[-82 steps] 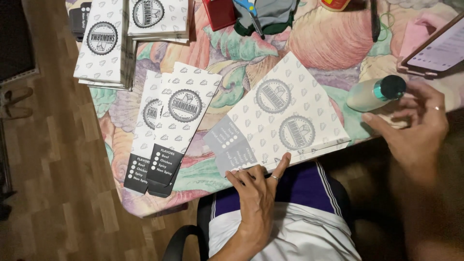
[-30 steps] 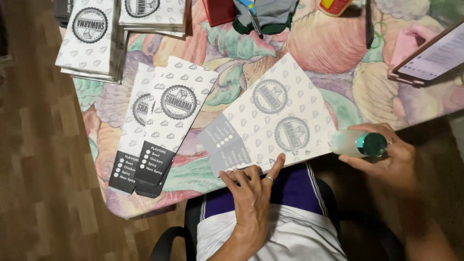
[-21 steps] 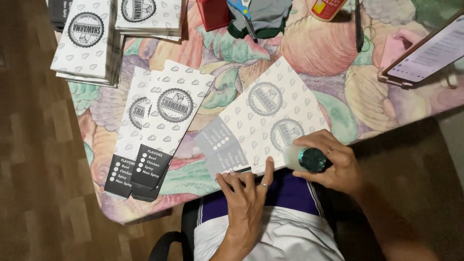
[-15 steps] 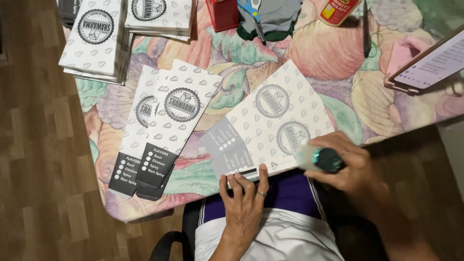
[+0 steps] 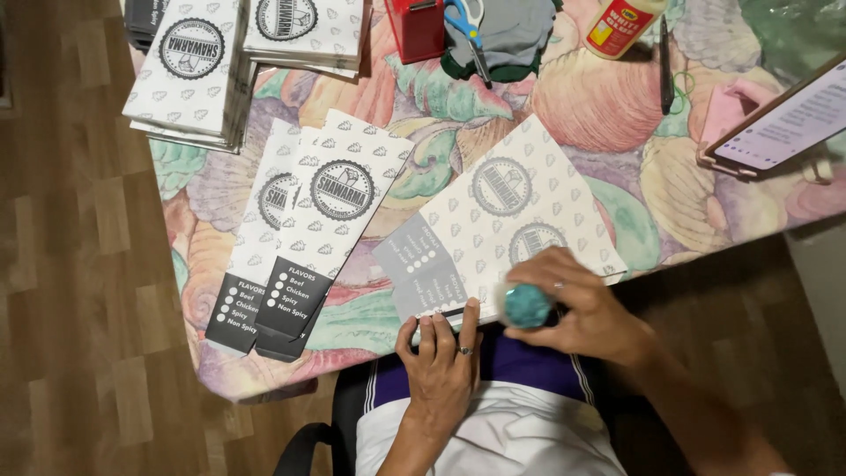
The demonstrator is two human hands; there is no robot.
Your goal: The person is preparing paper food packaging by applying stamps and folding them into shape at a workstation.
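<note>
**A:** Head view, lower centre of the frame: what do the hands have?

**B:** The right hand (image 5: 577,304) is closed around a small glue bottle with a teal cap (image 5: 527,305), cap end toward the camera, held over the near edge of a flat printed paper bag (image 5: 507,225). The left hand (image 5: 441,353) holds nothing; its fingers lie flat, pressing down the dark grey end of that bag, right at the table's edge.

**A:** How would that bag handle?

**B:** I'd judge it light and thin, easy to crease and likely to slide on the flowered tablecloth (image 5: 617,115). Pinning it flat with spread fingertips near the edge looks safer than pinching it.

**A:** And the bottle?

**B:** Small, light, probably smooth plastic and a bit squeezable. A wrap around its body, as now, seems right; the body is mostly hidden by the fingers.

**A:** What else is around?

**B:** Left of centre, two finished bags (image 5: 304,238) overlap, dark ends toward the person. Upper left, stacks of the same bags (image 5: 189,70). Along the top edge: a red box (image 5: 416,26), scissors (image 5: 465,22) on grey cloth, and a larger white glue bottle (image 5: 621,22). Upper right, a tablet (image 5: 784,123) on a pink stand. Wooden floor (image 5: 79,264) fills the left.
</note>
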